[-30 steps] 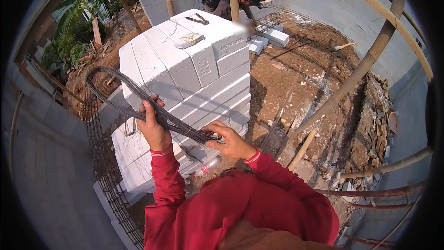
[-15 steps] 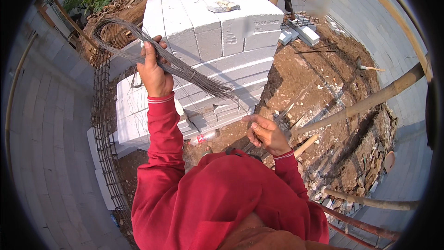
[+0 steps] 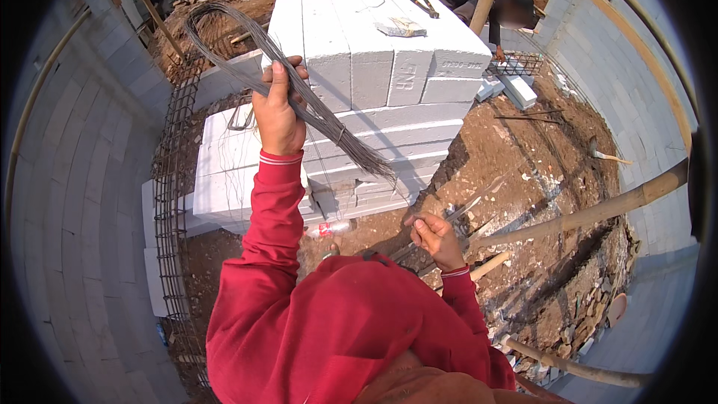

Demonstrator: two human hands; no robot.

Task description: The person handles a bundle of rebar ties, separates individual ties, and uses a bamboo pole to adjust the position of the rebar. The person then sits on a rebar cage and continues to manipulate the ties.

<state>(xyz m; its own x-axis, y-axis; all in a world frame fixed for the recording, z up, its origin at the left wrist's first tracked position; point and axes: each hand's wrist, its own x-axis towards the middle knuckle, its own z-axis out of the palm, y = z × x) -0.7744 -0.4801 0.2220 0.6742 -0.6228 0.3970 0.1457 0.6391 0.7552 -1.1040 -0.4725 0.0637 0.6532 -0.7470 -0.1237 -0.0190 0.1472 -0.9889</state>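
Note:
My left hand grips a bundle of thin grey tie wire, folded into a loop at its upper left end. The bundle slants down to the right, and its loose ends fan out in front of the block stack. Below and to the right of those ends, my right hand is closed, with thumb and fingers pinched together. Any strand between them is too fine to make out. Behind the wire stands a stack of white blocks. On its top lie pincers and a small crumpled packet.
A steel rebar cage runs along the left. A plastic bottle lies at the stack's foot. Bamboo poles cross on the right above rubble-strewn soil. A hatchet-like tool lies there. Another person bends over near loose blocks.
The view has shifted, so the stack sits lower and further right. My right hand's fingers, more extended before, have drawn together into a pinch. My left hand keeps its hold on the wire bundle.

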